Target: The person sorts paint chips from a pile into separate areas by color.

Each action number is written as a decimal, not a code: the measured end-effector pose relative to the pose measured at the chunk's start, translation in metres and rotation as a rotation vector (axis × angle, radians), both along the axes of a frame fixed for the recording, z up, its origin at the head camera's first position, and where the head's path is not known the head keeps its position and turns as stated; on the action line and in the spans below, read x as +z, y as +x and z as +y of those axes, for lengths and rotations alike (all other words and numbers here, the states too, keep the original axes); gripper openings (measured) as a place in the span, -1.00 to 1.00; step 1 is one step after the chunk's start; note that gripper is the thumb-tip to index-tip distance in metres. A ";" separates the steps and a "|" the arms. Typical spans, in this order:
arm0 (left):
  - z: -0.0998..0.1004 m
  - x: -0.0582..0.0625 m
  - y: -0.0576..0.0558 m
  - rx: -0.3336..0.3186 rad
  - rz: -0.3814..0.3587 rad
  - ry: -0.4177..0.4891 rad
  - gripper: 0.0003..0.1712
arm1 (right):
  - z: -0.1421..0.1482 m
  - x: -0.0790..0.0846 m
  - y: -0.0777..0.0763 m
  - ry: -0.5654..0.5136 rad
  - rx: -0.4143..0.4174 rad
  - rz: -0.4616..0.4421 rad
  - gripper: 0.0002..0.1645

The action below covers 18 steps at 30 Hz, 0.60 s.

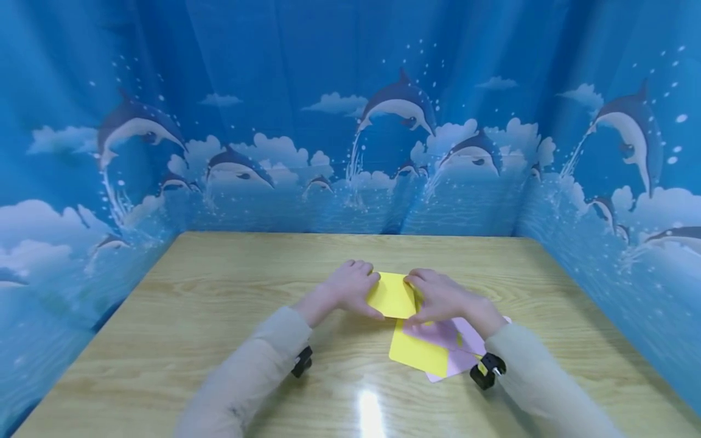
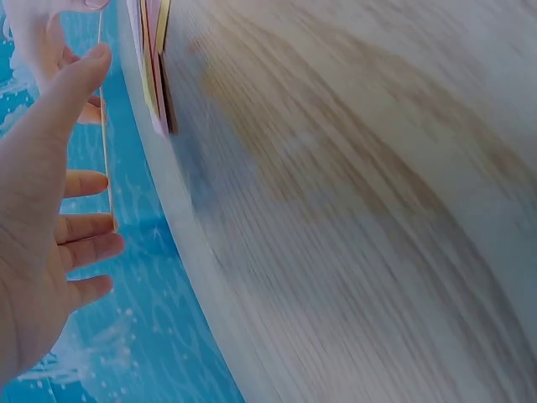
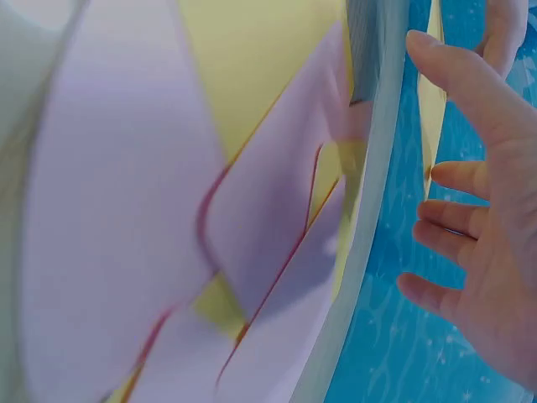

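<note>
My left hand (image 1: 350, 289) and right hand (image 1: 439, 297) hold a yellow square card (image 1: 392, 296) between them over the table. The left hand grips its left side, fingers at the far edge and thumb at the near edge. On the right side, the right fingertips are at the far corner and the thumb is by the near corner. Both wrist views show the held card edge-on, as a thin strip (image 3: 430, 126) in the right one. Beneath the right hand lie a loose yellow card (image 1: 417, 351) and several overlapping purple cards (image 1: 462, 359), partly hidden by that hand and wrist.
The wooden table (image 1: 235, 280) reaches back to a blue curtain (image 1: 306, 73) printed with dolphins, which also encloses both sides. A light reflection shines on the table's near middle. Each wrist wears a small black device (image 1: 302, 361).
</note>
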<state>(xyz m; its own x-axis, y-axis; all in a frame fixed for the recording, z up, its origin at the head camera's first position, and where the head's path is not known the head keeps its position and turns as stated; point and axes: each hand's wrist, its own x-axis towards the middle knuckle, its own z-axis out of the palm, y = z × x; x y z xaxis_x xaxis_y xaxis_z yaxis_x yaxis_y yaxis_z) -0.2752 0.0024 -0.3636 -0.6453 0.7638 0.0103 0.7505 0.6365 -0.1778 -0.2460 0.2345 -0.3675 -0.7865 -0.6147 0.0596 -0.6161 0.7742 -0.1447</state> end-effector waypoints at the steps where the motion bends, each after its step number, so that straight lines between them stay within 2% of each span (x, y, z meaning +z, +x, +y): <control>1: -0.003 0.000 -0.001 0.006 0.002 0.003 -0.01 | -0.003 0.000 -0.002 0.003 0.003 -0.002 0.04; 12: -0.045 -0.003 -0.010 0.078 -0.029 0.070 -0.01 | -0.049 0.008 -0.020 0.084 -0.009 -0.027 0.04; 18: -0.065 -0.005 -0.014 0.120 -0.051 0.075 -0.04 | -0.071 0.009 -0.030 0.128 -0.007 -0.015 0.06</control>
<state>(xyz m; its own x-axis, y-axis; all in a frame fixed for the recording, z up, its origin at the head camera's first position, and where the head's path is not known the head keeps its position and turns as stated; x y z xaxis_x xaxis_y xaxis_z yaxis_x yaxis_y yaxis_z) -0.2897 -0.0624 -0.3682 -0.7333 0.6793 0.0289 0.6749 0.7324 -0.0897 -0.2762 0.1637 -0.3590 -0.7912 -0.6108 -0.0303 -0.6089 0.7914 -0.0536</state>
